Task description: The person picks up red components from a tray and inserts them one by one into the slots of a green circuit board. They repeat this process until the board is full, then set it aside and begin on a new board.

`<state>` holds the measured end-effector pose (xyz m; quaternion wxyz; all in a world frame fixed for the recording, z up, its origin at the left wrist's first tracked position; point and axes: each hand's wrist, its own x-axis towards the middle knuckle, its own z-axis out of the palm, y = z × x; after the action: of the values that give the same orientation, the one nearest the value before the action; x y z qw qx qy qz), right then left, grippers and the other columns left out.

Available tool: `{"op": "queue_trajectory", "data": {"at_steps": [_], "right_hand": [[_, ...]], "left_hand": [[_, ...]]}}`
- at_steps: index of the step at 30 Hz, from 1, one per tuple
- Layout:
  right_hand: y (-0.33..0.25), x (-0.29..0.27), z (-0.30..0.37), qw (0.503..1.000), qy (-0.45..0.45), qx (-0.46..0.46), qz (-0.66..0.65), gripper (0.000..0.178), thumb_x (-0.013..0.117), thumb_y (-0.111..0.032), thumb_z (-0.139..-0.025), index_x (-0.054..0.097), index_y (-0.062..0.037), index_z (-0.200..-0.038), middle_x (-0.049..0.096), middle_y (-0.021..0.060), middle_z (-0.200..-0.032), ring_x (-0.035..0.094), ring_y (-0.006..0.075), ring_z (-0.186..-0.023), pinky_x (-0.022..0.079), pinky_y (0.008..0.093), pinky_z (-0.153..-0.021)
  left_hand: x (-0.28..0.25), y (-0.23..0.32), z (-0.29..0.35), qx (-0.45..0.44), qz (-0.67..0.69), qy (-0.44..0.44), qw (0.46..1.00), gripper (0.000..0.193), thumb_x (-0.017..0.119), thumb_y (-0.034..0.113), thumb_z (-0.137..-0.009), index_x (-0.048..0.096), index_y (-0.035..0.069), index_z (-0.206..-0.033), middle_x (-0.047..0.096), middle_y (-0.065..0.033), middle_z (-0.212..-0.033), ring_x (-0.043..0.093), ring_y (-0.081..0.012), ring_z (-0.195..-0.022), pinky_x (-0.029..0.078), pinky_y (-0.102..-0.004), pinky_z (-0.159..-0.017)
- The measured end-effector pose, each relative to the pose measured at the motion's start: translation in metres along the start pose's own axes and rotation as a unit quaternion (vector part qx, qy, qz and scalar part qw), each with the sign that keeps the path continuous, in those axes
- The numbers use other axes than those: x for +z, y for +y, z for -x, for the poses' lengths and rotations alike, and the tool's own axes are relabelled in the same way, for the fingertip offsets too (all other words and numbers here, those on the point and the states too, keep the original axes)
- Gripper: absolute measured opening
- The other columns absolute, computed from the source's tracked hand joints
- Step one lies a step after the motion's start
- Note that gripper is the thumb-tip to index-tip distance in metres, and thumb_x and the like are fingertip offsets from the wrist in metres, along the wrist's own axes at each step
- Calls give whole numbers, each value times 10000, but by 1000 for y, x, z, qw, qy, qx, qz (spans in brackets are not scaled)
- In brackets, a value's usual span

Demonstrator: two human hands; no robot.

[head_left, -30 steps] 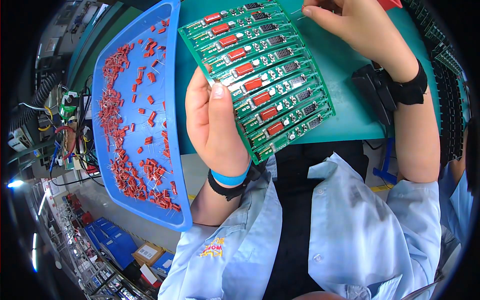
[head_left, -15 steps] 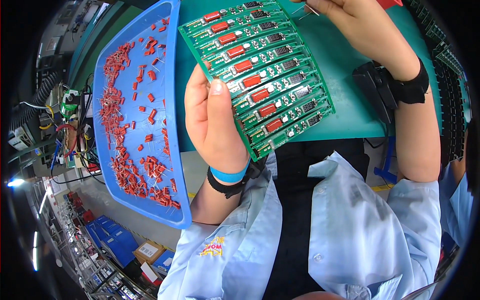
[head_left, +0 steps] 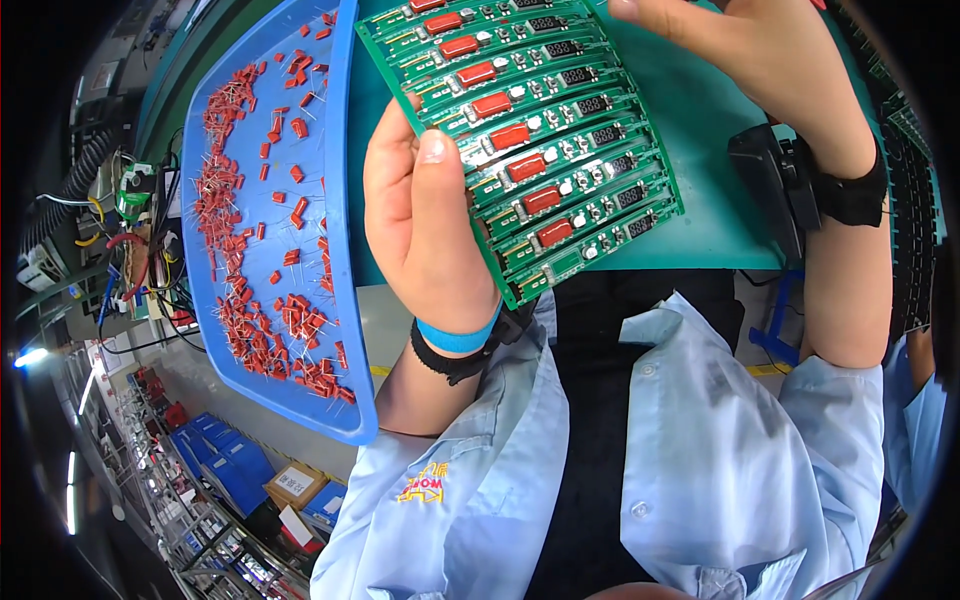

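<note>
Clutter at far left: cable bundle (head_left: 130, 225) in mixed colours, partly cut off by the dark rim of the view. Below it, blue bins (head_left: 215, 470) and a cardboard box (head_left: 293, 484) on the floor, small and blurred.

Next rightward, one blue tray (head_left: 265, 395), long and tilted, holding loose red capacitors (head_left: 265, 330) with thin wire leads; too many and too heaped to count, densest along the left wall and the lower end. Tray's right rim just beside the left hand (head_left: 425, 235).

Left hand grasping the green circuit panel (head_left: 530, 130) at its left edge, thumb pressed flat on the top face, fingers underneath and hidden. Blue band and black strap on that wrist.

Panel tilted, held above the teal bench mat (head_left: 710, 150). Nine strips visible, each with one red block component (head_left: 527, 167), white round parts and a black chip; upper strips cut off by the frame edge.

Right hand (head_left: 760, 60) over the panel's upper right corner, fingers bent toward it; fingertips run out of frame, so grasping or free cannot be told. Black wrist device (head_left: 775, 185) strapped on that wrist.

Black keyboard-like strip (head_left: 905, 200) at far right, mostly lost in the rim.
</note>
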<state>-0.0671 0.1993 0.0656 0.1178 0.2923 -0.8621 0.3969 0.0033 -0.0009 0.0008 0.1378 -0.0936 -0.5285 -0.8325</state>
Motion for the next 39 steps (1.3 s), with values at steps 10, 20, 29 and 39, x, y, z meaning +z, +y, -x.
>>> {"op": "queue_trajectory", "data": {"at_steps": [10, 20, 29, 39], "right_hand": [[-27, -3, 4, 994, -80, -67, 32, 204, 679, -48, -755, 645, 6, -948, 652, 130, -851, 634, 219, -791, 504, 285, -666], [-32, -3, 29, 988, -117, -99, -13, 188, 680, -56, -732, 643, 2, -907, 633, 116, -810, 615, 224, -760, 488, 297, -652], [-44, 14, 20, 978, -150, -136, -52, 173, 681, -63, -710, 641, -1, -866, 614, 101, -769, 597, 229, -730, 473, 310, -638], [-39, 23, 19, 963, -182, -177, -90, 157, 682, -71, -685, 639, -5, -821, 592, 85, -724, 576, 235, -696, 455, 323, -623]], "left_hand": [[-1, 1, 0, -10, -2, -4, 1000, 356, 415, 100, -933, 403, -77, -1241, 581, -146, -1088, 580, -150, -928, 466, -282, -830], [6, 0, -4, -13, -44, 25, 999, 361, 403, 152, -917, 450, -83, -1186, 612, -163, -1006, 623, -181, -832, 498, -281, -753], [2, 2, -3, -31, -17, 8, 999, 331, 404, 120, -929, 441, -76, -1193, 605, -148, -1025, 610, -155, -852, 495, -269, -762], [2, 2, -4, -26, -54, 7, 998, 352, 412, 173, -912, 466, -77, -1154, 616, -148, -974, 628, -171, -786, 503, -272, -709]]}}
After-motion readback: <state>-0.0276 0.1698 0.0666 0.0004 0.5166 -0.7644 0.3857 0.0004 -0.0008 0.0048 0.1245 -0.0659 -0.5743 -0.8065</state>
